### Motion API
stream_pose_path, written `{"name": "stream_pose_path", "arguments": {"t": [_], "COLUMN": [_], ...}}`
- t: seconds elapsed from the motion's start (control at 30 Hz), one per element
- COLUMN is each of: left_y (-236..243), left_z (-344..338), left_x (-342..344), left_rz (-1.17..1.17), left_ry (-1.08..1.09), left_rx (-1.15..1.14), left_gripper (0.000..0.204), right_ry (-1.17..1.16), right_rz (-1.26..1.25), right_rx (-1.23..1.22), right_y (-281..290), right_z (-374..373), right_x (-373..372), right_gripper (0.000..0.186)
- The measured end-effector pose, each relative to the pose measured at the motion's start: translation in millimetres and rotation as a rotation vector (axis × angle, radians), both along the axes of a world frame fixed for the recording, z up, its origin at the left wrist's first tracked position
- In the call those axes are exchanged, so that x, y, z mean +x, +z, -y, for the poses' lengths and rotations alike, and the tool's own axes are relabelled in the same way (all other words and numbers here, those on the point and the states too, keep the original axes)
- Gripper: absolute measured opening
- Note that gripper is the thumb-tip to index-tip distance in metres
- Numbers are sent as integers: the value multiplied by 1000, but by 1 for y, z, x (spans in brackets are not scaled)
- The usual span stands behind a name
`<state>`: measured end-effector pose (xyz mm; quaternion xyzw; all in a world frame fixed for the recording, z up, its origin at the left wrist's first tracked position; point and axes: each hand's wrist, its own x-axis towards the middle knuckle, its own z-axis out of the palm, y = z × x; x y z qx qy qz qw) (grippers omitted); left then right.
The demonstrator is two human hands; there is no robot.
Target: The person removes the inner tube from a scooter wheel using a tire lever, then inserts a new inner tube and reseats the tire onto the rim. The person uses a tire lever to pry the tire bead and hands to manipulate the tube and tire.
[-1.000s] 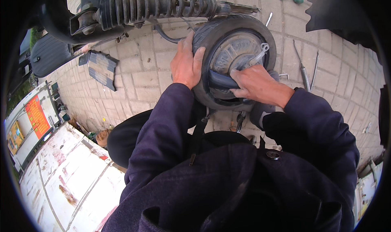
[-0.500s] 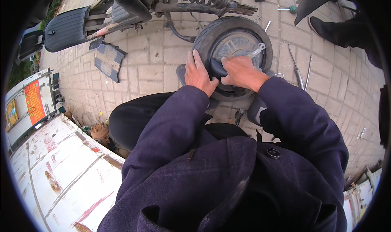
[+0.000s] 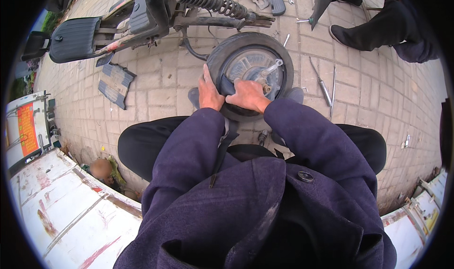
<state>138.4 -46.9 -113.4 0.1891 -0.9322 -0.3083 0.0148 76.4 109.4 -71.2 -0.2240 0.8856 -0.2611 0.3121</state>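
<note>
A scooter wheel with a black tire (image 3: 233,47) and a dusty metal hub (image 3: 248,66) lies flat between my feet. A light metal brake arm (image 3: 272,67) sticks up from the hub beside the axle. My left hand (image 3: 208,92) is on the tire's left side, fingers stretched along the outer tread and thumb on the sidewall. My right hand (image 3: 249,95) reaches across the near part of the wheel. Its fingers are closed on a smooth dark inner tube (image 3: 227,85) bulging between tire and rim; the fingertips are partly hidden.
Ahead stands the scooter frame with its spring shock absorber (image 3: 213,0). A screwdriver (image 3: 325,91), a long metal rod (image 3: 333,90) and a wrench (image 3: 286,40) lie on the paving. Another person's shoe (image 3: 347,37) is at upper right. A scuffed white panel (image 3: 71,207) flanks my left.
My view has shifted, so the wheel sits further left and lower. The right hand has moved nearer the left along the rim, baring more of the hub. The other person's leg has shifted.
</note>
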Motion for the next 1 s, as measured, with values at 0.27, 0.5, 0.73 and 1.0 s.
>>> {"name": "stream_pose_path", "arguments": {"t": [0.27, 0.5, 0.73, 1.0], "left_y": [-9, -9, -14, -29], "left_z": [51, 51, 64, 86], "left_x": [-15, -3, -6, -2], "left_rz": [-12, 40, -34, -4], "left_ry": [-201, -116, -190, -207], "left_rx": [31, 99, 148, 275], "left_gripper": [119, 120, 123, 121], "right_ry": [3, 100, 87, 106], "right_rz": [23, -153, -111, -89], "right_rx": [59, 106, 211, 236], "right_y": [3, 6, 2, -3], "right_z": [38, 61, 68, 91], "right_x": [2, -7, -21, -22], "right_gripper": [54, 55, 50, 48]}}
